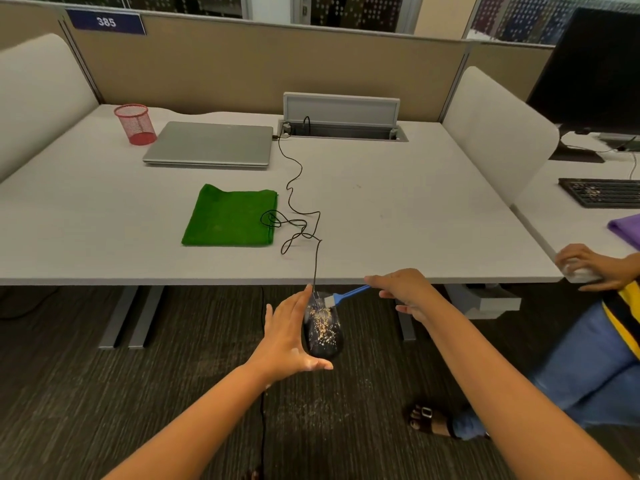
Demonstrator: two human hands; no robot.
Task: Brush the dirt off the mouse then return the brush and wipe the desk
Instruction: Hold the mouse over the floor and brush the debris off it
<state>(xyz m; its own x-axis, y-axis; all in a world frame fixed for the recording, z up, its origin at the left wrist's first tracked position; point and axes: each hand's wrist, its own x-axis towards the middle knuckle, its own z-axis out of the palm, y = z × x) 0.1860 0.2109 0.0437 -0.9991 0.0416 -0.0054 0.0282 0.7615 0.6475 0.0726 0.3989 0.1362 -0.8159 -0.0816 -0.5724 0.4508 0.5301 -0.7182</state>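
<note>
**Mouse held off the desk edge, brush at its front**

Fingers of the left hand (289, 336) lie long and nearly straight along the left side of the black mouse (323, 329), with the thumb hooked under its near end, so the mouse is gripped between thumb and fingers. It is held in the air in front of the near edge of the desk (415, 209), above the dark carpet (86, 393), and its top is scattered with pale yellowish crumbs. Its black cable (294, 199) runs up over the desk edge, loops beside the cloth and goes on to the far side of the desk by the laptop.

On the right, the right hand (405, 289) pinches the far end of the blue brush (346, 295), fingers curled round the thin handle. The brush's pale bristles touch the front of the mouse, near where the cable enters.

A folded green cloth (230, 216) lies flat on the desk, left of the cable loops, one loop overlapping its right edge. Farther back sits a closed grey laptop (211, 143), and at the far left a red mesh pen cup (136, 124) stands upright. An open cable hatch (341, 116) is set in the far middle of the desk.

At the right, a second person's hand (588, 265) rests at the corner of the neighbouring desk, near a black keyboard (602, 192) and a purple cloth (627, 230).
</note>
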